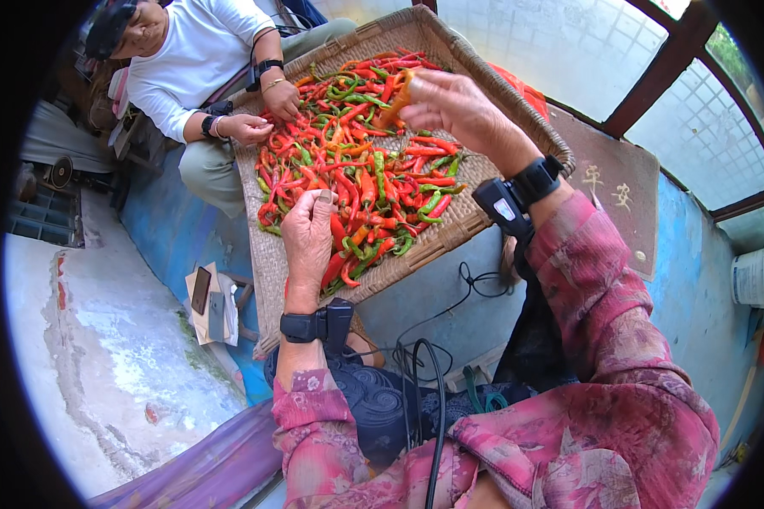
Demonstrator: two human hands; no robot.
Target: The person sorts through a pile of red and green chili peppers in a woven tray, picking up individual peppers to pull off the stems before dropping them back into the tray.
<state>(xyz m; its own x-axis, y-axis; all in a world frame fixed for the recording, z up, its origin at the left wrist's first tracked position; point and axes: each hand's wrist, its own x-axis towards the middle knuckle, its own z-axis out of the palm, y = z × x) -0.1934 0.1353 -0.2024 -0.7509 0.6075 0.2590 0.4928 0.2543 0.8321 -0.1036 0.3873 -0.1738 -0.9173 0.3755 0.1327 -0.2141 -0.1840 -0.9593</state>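
A large woven basket tray [420, 267] holds a spread of red, green and orange chili peppers [350, 172]. Over its far right part, my right hand [449, 105] is raised with an orange chili pepper [400, 102] in its fingers, blurred. My left hand [309, 232] hovers at the near left of the heap, thumb against the curled fingers. Whether anything small is pinched there is hidden. Both wrists wear black straps with devices.
Across the tray sits another person [191, 63], with both hands at the peppers. A low stool with papers and a phone [200, 291] stands left. Black cables [420, 356] hang by my lap. A white bucket [754, 277] is far right, near a doormat [611, 184].
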